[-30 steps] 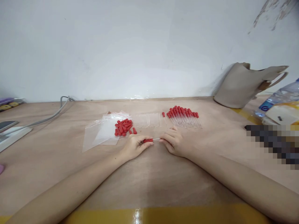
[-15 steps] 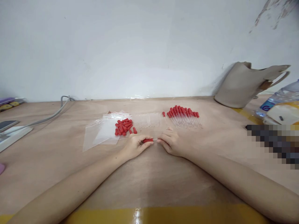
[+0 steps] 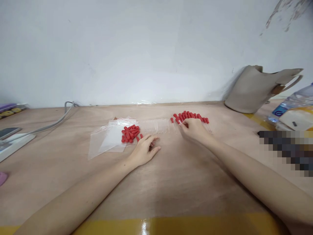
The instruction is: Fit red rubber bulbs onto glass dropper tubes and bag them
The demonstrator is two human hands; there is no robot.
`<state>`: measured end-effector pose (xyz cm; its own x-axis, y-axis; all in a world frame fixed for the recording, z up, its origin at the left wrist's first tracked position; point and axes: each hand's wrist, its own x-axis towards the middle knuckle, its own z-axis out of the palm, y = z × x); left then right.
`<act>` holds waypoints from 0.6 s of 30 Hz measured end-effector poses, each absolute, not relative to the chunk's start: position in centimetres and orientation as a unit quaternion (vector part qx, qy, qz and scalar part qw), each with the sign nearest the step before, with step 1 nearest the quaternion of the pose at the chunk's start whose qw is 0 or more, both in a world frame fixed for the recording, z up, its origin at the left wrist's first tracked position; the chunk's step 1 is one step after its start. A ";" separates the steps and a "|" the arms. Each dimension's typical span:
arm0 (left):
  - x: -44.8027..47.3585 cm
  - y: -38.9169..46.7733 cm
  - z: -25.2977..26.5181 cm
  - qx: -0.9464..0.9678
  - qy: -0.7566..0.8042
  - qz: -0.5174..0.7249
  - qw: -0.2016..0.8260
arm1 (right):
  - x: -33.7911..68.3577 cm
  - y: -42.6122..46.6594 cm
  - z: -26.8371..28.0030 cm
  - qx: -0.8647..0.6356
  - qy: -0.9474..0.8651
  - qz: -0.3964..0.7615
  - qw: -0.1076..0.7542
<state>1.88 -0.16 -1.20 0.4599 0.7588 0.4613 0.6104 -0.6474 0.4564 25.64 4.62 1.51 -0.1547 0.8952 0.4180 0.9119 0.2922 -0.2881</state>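
Note:
My right hand [image 3: 193, 129] is over the row of droppers with red rubber bulbs [image 3: 188, 114], its fingers pinched at the row's left end on a dropper [image 3: 177, 120] whose clear tube is mostly hidden by the hand. One more dropper [image 3: 171, 120] lies slightly apart, to the left of the row. My left hand [image 3: 145, 150] rests on the table with thumb and fingers apart and nothing between them. Close beyond it is a heap of loose red rubber bulbs [image 3: 130, 133]. Several clear tubes [image 3: 156, 125] lie side by side between the heap and the droppers.
Clear plastic bags [image 3: 97, 143] lie under and left of the bulbs. A grey cable [image 3: 56, 122] and a phone [image 3: 9, 131] are at the left. On the right stand a beige bag [image 3: 246, 89] and a plastic bottle [image 3: 298, 99]. A white wall [image 3: 146, 52] borders the back.
My right hand has moved right and away from me to the dropper row, taking the dropper along. My left hand has let go of the red bulb and opened.

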 end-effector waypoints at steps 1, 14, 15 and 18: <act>1.9 -0.1 -1.2 0.848 0.403 0.324 0.116 | 25.6 5.3 1.6 -0.620 -0.745 -0.009 0.247; 1.9 -0.1 -1.1 0.854 0.395 0.310 0.138 | 23.4 9.1 0.1 -0.745 -0.645 0.013 0.167; 2.0 -0.1 -1.2 0.854 0.394 0.311 0.139 | 23.4 9.0 0.1 -0.744 -0.647 0.016 0.166; 2.0 0.0 -1.2 0.855 0.390 0.312 0.139 | 23.0 8.4 0.6 -0.733 -0.658 0.014 0.171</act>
<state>1.95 -0.01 -1.18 0.5012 0.7535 0.4255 0.5803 -0.6574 0.4806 23.04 8.36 0.56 0.1331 0.9699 0.2039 0.9603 -0.0754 -0.2685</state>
